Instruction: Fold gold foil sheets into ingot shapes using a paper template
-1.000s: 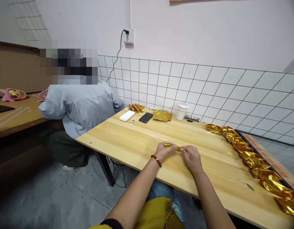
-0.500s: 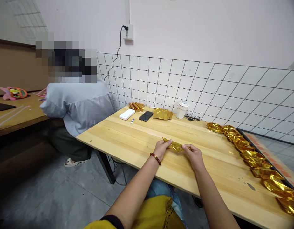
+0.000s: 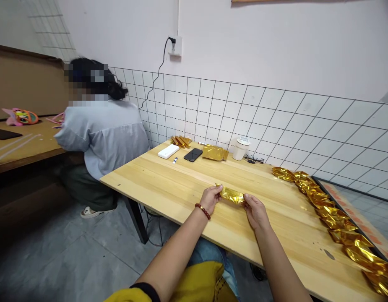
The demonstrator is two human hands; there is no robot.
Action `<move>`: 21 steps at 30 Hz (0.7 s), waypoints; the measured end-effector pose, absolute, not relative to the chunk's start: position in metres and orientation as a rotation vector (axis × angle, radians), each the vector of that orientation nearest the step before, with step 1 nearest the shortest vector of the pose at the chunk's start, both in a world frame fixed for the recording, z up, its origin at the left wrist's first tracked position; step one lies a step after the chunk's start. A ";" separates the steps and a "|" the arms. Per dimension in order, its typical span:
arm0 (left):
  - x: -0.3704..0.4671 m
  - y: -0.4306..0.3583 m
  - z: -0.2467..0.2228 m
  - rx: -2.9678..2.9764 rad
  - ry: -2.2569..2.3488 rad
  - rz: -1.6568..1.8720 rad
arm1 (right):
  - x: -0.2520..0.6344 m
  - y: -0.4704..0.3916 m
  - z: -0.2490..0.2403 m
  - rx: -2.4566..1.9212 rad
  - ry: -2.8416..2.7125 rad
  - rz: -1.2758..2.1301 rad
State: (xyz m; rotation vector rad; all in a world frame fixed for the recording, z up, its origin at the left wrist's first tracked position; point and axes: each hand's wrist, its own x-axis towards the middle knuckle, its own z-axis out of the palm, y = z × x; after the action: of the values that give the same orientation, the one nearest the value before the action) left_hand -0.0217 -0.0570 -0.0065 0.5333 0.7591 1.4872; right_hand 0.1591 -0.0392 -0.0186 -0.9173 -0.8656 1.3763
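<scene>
A shiny strip of gold foil paper (image 3: 232,195) is stretched between my two hands, just above the wooden table (image 3: 168,184). My left hand (image 3: 212,198), with a dark red bead bracelet at the wrist, pinches its left end between thumb and fingers. At the right end, my right hand (image 3: 255,209) grips the foil, thumb on top. Along the right side of the table lies a row of puffed gold foil pieces (image 3: 335,218). Flat gold foil sheets (image 3: 215,152) and a bundle of narrow folded gold foil pieces (image 3: 180,141) lie at the back.
Toward the back are a white power bank (image 3: 168,151), a black phone (image 3: 193,154), a white lidded cup (image 3: 240,149) and glasses (image 3: 256,160). A framed panel (image 3: 354,218) borders the foil row. On the left, a person in a light blue shirt (image 3: 108,130) sits at another table.
The foil strip between my hands now lies flatter and more open, and my right hand has shifted slightly along its end. The seated person's head has moved a little.
</scene>
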 end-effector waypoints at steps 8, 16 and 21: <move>-0.013 -0.061 -0.010 0.855 0.860 1.331 | 0.157 -0.041 -0.013 -0.935 -0.761 1.364; -0.011 -0.062 -0.011 0.910 0.918 1.314 | 0.157 -0.044 -0.012 -0.892 -0.886 1.350; -0.012 -0.063 -0.007 0.905 0.887 1.366 | 0.156 -0.045 -0.012 -0.937 -0.974 1.305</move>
State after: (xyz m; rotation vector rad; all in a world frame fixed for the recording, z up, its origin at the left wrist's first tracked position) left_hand -0.0119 -0.0633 -0.0070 0.9051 0.8872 1.3664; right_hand 0.1559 -0.0449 -0.0123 -0.9369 -0.9736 1.3046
